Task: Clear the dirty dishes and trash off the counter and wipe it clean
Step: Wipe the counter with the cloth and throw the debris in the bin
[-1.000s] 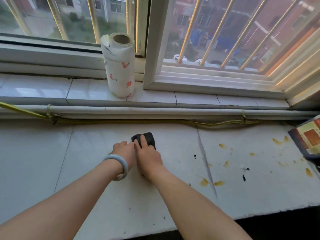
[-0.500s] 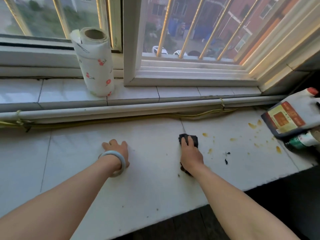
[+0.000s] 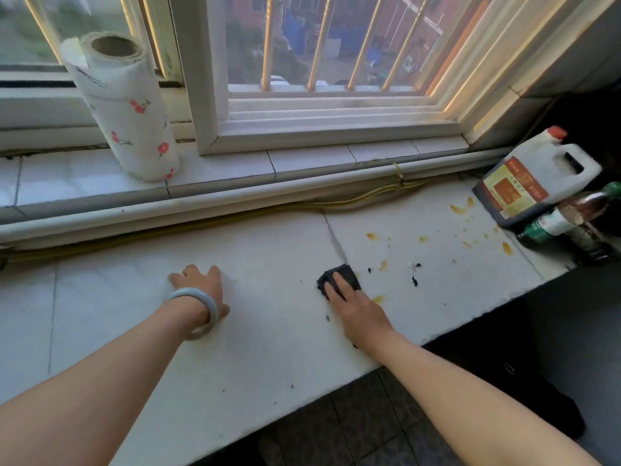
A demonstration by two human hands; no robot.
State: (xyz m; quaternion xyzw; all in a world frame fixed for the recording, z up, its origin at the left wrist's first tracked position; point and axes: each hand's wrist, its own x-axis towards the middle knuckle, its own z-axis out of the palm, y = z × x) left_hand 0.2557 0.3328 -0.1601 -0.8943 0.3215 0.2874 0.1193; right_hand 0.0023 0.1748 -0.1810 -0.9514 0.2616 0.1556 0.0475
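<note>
Right hand presses cloth flat on counter, fingers straight and together, just left of the stains. Left hand rests flat, fingers slightly apart. Advised: firm, overlapping strokes rightward across the stains.

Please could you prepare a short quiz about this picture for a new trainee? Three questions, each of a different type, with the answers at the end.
1. Which hand presses the dark cloth on the counter?
2. True or false: the paper towel roll lies flat on the counter.
3. Where are the yellow stains relative to the cloth?
A) to its left
B) mostly to its right, toward the jug
C) on the windowsill

Key
1. The right hand.
2. False: it stands upright on the sill.
3. B
</note>
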